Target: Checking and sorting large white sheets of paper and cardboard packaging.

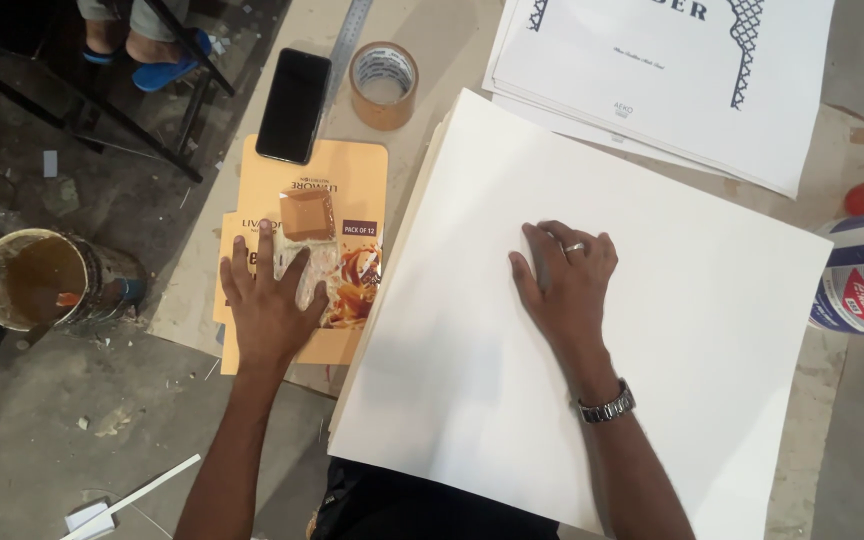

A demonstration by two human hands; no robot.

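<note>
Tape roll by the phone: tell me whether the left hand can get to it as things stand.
Probably yes. The left hand lies flat on the orange carton, and only the black phone sits beside the path to the tape roll; nothing covers it.

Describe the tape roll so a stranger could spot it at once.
Start at the large blank white sheet under the right hand, then look past its upper left corner. There a roll of brown packing tape lies flat between a black phone and printed white sheets. It is the only ring-shaped thing there.
</note>
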